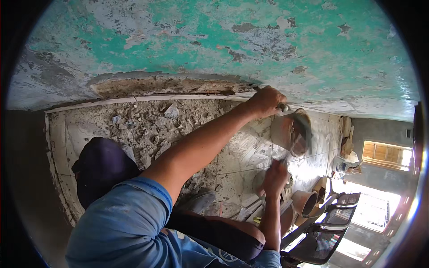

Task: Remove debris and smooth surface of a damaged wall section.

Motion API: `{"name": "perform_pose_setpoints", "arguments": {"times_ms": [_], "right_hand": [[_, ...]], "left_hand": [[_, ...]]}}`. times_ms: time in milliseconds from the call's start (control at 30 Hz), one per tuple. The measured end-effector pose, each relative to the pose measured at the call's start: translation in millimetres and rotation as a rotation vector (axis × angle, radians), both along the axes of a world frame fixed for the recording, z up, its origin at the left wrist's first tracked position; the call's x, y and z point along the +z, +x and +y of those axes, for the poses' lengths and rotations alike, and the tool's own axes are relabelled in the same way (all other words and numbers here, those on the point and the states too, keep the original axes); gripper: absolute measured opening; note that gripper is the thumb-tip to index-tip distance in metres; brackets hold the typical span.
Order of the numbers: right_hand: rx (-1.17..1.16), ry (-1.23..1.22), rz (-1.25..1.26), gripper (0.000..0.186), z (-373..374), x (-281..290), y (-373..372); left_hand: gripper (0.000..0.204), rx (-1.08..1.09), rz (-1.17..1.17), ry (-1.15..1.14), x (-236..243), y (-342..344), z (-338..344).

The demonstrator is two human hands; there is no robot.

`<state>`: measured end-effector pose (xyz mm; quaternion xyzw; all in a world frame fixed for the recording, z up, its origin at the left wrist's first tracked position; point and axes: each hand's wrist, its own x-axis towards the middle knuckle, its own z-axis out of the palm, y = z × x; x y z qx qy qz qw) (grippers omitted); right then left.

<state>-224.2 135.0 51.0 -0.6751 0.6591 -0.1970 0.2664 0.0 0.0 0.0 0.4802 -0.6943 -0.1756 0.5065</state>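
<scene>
My left hand point(267, 102) reaches across to the foot of the wall, its fingers closed on a hand tool with a shiny rounded end point(283, 107). A dark bit of it shows at the wall beyond the knuckles; the rest is hidden by my fingers. Just below, a tilted pail point(282, 132) stands on the floor, its dark mouth facing right. My right hand point(275, 177) is closed and blurred beside the pail, with a dark shape at its fingertips too smeared to name. Left of my left hand, a broken strip of wall point(165, 85) shows bare rough brown masonry.
Rubble point(152, 127) covers much of the tiled floor by the wall. Peeling green paint point(178, 44) coats the wall. A second bucket point(304, 202) lies at right, near black mesh chairs point(328, 236). A cardboard box point(321, 186) and sacks point(346, 164) stand farther back.
</scene>
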Motion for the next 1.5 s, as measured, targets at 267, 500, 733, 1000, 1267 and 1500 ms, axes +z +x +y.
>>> {"name": "perform_pose_setpoints", "arguments": {"times_ms": [267, 500, 733, 1000, 1267, 1500], "right_hand": [[-0.093, -0.427, -0.835, 0.012, -4.5, 104.1, 17.2], [0.103, 0.02, 0.116, 0.02, -4.2, 50.7, 32.7], [0.059, -0.603, -0.431, 0.021, -3.7, 104.2, 20.2], [-0.132, -0.044, -0.164, 0.019, -5.6, 57.9, 34.2], [-0.118, -0.064, -0.278, 0.022, 11.2, 50.3, 2.3], [-0.288, 0.334, -0.417, 0.023, 59.1, -58.7, -56.2]], "left_hand": [[0.017, 0.004, 0.156, -0.032, 0.9, 1.5, -5.4], [0.024, 0.01, 0.157, -0.008, 3.4, 2.6, -5.3], [0.039, 0.01, 0.194, -0.008, 2.8, 2.9, -11.4], [0.036, 0.002, 0.193, -0.043, 2.7, 5.6, -11.4], [0.016, -0.115, 0.197, 0.133, 11.1, 14.2, -14.7], [0.014, 0.002, 0.126, 0.068, 23.1, 18.1, -11.5]]}}
